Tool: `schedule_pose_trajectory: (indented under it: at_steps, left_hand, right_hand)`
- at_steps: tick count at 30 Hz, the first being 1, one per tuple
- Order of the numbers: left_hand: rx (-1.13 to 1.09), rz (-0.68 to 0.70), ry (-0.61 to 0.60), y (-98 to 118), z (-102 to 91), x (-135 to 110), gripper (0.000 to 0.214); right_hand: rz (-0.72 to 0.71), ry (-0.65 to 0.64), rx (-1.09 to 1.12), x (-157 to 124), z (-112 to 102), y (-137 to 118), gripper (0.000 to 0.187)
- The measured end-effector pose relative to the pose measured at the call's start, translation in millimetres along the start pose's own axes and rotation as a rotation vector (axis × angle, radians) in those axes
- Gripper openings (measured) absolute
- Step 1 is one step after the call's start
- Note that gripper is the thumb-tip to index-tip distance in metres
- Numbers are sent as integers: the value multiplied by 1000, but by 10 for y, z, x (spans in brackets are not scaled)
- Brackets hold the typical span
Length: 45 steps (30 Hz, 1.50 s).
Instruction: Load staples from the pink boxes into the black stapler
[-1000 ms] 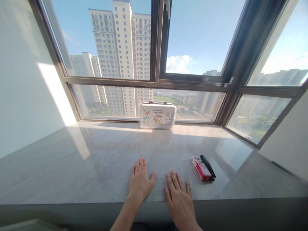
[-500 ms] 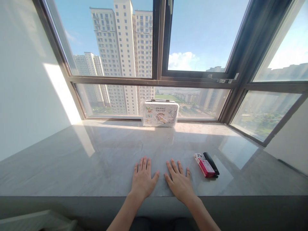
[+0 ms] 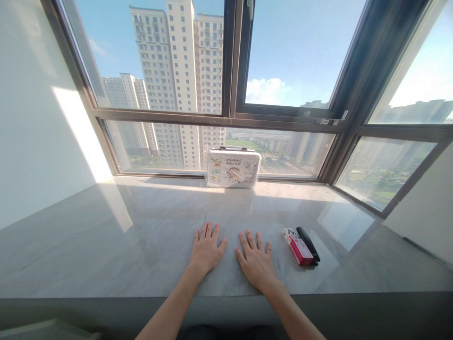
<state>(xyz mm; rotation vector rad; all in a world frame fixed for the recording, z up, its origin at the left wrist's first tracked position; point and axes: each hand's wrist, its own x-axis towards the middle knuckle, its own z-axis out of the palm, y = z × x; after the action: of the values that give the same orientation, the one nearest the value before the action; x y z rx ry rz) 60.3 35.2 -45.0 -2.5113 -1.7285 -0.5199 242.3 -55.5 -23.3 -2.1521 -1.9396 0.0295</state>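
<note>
My left hand (image 3: 206, 249) rests palm down on the grey marble windowsill (image 3: 88, 245), fingers spread, holding nothing. To its right, my right hand (image 3: 257, 260) also lies flat with the fingers apart. Nearest to the right hand is a pink and white box (image 3: 298, 247), with a black stapler-like object (image 3: 308, 244) lying close along its right side. Beyond both hands, a white carry case (image 3: 233, 169) with cartoon pictures and a top handle stands upright against the window, wrapped in clear plastic.
Dark window frames (image 3: 163, 118) border the sill at the back and right. A white wall (image 3: 28, 118) closes off the left side. The sill's front edge (image 3: 106, 297) runs below my wrists. A pale object (image 3: 49, 330) shows at the bottom left.
Both hands have slid slightly forward and left on the sill, still flat. The view has shifted and tilted a little. The case, box and black object appear to stay put.
</note>
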Motion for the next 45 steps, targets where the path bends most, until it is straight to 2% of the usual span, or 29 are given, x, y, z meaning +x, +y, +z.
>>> schedule_pose_trajectory:
  at_steps: [12,20,25,29,31,33,35,37,39,41,43,45]
  left_hand:
    - [-1,-28,40,95,-42,-156,64]
    - [1,-34,27,173,-149,-313,67]
    - [6,-49,35,317,-213,-501,69]
    - [9,-46,35,416,-253,-620,68]
    - [3,-38,28,427,-262,-635,68]
    - [-6,-37,29,423,-262,-632,68]
    - [-20,-38,35,417,-256,-622,68]
    - [-32,-39,38,418,-252,-614,67]
    - [-35,-44,38,425,-253,-613,67]
    - [-30,-50,36,432,-259,-614,66]
    - [-24,-54,33,436,-265,-614,66]
    - [-17,-53,32,438,-267,-612,66]
  right_hand:
    - [-8,47,-3,-79,20,-40,60]
    - [10,31,-11,-184,-76,-109,61]
    - [-17,23,29,-426,-88,-203,59]
    - [-130,-79,236,-694,-178,-174,58]
    - [-186,-95,404,-747,-353,10,57]
    - [-158,54,499,-708,-603,359,54]
    - [-55,281,420,-597,-855,849,49]
    - [155,416,328,-458,-1028,1387,53]
    - [325,350,345,-329,-1085,1844,62]
    - [348,183,505,-229,-1048,2120,63]
    - [309,43,628,-164,-969,2199,56]
    - [285,-57,711,-132,-891,2136,52]
